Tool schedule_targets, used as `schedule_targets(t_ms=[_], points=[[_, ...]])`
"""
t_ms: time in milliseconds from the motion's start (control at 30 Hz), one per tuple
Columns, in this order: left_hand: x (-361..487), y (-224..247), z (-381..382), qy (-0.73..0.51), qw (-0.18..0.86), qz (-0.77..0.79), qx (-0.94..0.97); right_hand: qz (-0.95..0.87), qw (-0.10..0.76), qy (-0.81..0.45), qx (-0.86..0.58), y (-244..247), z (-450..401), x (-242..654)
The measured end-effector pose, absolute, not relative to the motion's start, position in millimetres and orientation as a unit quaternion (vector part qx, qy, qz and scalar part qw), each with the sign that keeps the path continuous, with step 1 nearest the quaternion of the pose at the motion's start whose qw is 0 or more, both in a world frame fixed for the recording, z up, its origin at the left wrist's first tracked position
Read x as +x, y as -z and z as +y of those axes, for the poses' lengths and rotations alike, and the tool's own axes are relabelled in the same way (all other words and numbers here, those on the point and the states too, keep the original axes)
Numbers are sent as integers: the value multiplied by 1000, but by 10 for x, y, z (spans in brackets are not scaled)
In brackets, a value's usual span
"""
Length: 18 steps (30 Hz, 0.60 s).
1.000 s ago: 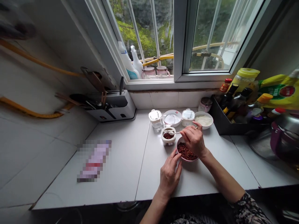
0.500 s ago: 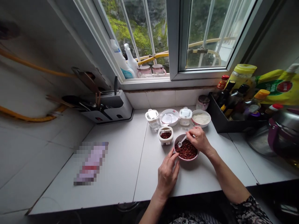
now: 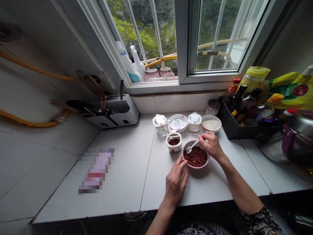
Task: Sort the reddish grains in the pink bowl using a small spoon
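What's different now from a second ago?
The right hand moved the small white spoon from over the open seasoning jar, rightward and slightly nearer the person, to over the pink bowl of dark red bits. Nothing was newly grasped or released. The left hand stayed at the bowl's edge.

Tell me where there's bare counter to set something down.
Bare: counter between the pixelated purple item and left hand; a smaller patch between the right forearm and black box. Crowded: around the bowl and open jar.
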State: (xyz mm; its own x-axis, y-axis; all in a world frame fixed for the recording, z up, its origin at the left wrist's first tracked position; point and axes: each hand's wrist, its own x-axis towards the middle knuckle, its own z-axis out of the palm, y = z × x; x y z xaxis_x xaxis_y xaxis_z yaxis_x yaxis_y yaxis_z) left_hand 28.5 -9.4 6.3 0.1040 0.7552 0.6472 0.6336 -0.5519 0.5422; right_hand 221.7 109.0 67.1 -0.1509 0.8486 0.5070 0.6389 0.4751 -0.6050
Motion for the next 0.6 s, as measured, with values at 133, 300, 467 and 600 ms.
schedule_targets(t_ms=[133,300,467,600], points=[[287,-67,-95,-478,66,469,740,-741,425,-139,-501,-671,1089,2207],[289,-57,-92,-476,65,469,741,-721,429,-172,-516,-687,1090,2210],[292,-43,-91,-482,71,466,739,-697,441,-221,-520,-697,1083,2201],[289,-50,-88,-481,69,466,739,-685,451,-244,-518,-689,1083,2190]])
